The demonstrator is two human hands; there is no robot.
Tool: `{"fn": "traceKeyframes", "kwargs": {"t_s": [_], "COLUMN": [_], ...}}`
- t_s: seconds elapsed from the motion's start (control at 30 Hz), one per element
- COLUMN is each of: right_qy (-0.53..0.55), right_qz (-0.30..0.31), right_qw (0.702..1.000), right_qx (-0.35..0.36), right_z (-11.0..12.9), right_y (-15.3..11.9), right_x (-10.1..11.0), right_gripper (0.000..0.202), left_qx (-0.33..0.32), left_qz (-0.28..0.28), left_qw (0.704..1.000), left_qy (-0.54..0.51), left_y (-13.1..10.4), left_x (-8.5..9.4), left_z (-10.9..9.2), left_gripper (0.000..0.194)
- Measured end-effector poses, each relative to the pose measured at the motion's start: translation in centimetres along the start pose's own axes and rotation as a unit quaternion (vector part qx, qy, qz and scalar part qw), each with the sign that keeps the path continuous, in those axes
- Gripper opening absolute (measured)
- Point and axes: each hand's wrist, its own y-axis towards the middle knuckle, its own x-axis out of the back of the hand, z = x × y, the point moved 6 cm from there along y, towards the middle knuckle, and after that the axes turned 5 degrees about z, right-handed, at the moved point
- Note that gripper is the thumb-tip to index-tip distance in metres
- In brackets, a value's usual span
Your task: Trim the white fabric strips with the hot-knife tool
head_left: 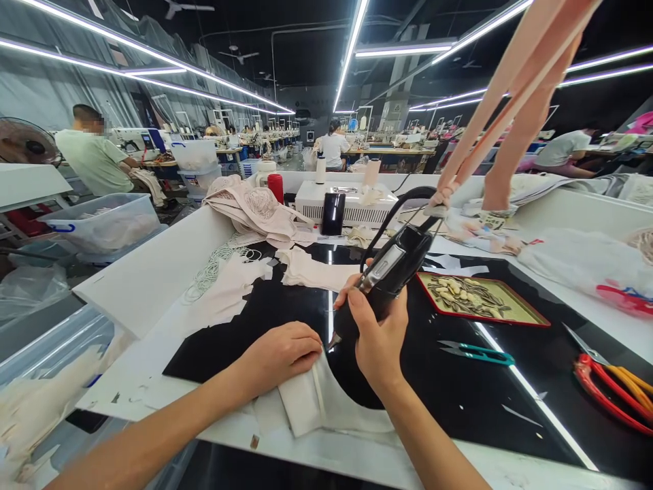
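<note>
My right hand (380,333) is wrapped round a black corded hand tool (390,262) with a silver panel on its side. Its pointed metal tip slants down to the left, close by the fingers of my left hand (286,350). Those fingers are pressed together on the edge of a white fabric piece (303,401), which lies along the table's front edge. Pale pink straps (474,143) run from above to the top of the tool. Just where the tip meets the fabric is hard to make out.
Right of the tool are a red-rimmed tray of seeds (533,316), teal thread snips (487,354) and red-handled scissors (605,388). Cut fabric (319,269), pale cord (209,275) and a phone (332,214) lie beyond my hands. Other people sit at machines farther back.
</note>
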Motion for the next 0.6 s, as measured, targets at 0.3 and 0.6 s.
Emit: {"fn": "traceKeyframes", "kwargs": {"t_s": [0.3,0.6], "right_qy": [0.030,0.029], "right_qz": [0.005,0.003], "right_qw": [1.000,1.000], "right_qx": [-0.001,0.005], "right_z": [0.16,0.15], "right_y": [-0.27,-0.43], "right_x": [-0.40,-0.51], "right_gripper": [0.025,0.027], "left_qx": [-0.007,0.000], "left_qz": [-0.007,0.001], "left_qw": [1.000,1.000], "left_qy": [-0.008,-0.007], "left_y": [0.00,0.04], "left_x": [0.01,0.13], "left_z": [-0.07,-0.15], "left_gripper": [0.011,0.016]}}
